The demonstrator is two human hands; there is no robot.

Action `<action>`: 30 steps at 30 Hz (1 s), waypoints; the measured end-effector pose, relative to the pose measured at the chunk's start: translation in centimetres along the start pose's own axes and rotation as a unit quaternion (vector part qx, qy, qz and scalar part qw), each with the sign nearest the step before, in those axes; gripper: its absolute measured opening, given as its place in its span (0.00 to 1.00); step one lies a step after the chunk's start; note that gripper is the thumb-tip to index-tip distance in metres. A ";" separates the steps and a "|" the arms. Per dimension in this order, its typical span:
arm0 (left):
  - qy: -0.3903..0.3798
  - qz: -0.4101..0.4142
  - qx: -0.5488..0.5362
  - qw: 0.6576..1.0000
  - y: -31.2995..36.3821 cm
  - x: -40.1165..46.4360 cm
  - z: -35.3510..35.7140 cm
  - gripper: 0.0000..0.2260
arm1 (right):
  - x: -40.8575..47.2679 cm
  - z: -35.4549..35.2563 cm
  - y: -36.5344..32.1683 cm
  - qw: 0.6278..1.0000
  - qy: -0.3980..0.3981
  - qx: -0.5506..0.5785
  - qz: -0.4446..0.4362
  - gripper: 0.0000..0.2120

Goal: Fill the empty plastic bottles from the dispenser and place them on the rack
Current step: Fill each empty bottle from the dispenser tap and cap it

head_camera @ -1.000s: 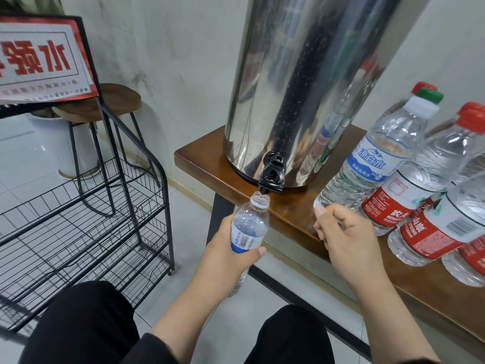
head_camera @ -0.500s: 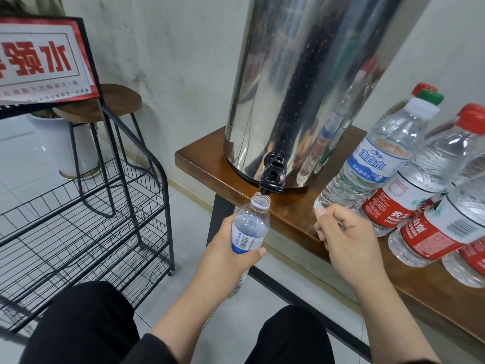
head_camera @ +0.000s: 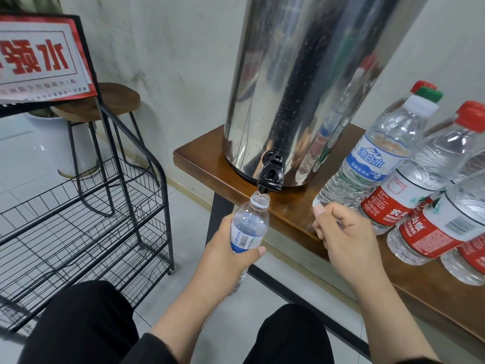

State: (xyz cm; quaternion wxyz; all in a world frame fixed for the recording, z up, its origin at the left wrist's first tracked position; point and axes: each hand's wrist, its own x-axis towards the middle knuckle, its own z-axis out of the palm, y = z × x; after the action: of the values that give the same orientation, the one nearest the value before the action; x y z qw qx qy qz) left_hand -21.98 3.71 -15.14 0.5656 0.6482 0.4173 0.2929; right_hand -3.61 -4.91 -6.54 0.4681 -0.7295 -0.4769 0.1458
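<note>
My left hand (head_camera: 225, 256) grips a small clear bottle with a blue label (head_camera: 249, 224), uncapped, its mouth just under the black tap (head_camera: 270, 176) of the tall steel dispenser (head_camera: 301, 88). I cannot tell whether water is running. My right hand (head_camera: 343, 232) hovers at the table's front edge, right of the tap, with fingers curled and thumb up; anything inside it is hidden. The black wire rack (head_camera: 86, 227) stands on the floor to the left, and no bottles show on its shelves.
Several capped bottles stand on the brown table (head_camera: 207, 158) right of the dispenser, among them a blue-labelled one (head_camera: 372, 158) and a red-labelled one (head_camera: 409, 190). A wooden stool (head_camera: 105, 101) and a red-and-white sign (head_camera: 39, 59) are behind the rack. My knees are below.
</note>
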 end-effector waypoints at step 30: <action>0.002 0.000 -0.003 1.000 -0.2 -0.1 0.1 0.27 | 0.1 0.0 0.2 1.000 -0.003 0.001 0.000 0.21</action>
State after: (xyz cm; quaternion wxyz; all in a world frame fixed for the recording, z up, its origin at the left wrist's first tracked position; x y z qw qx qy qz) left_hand -21.96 3.61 -15.37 0.5670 0.6458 0.4175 0.2952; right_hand -3.42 -4.87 -6.69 0.4672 -0.7287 -0.4781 0.1485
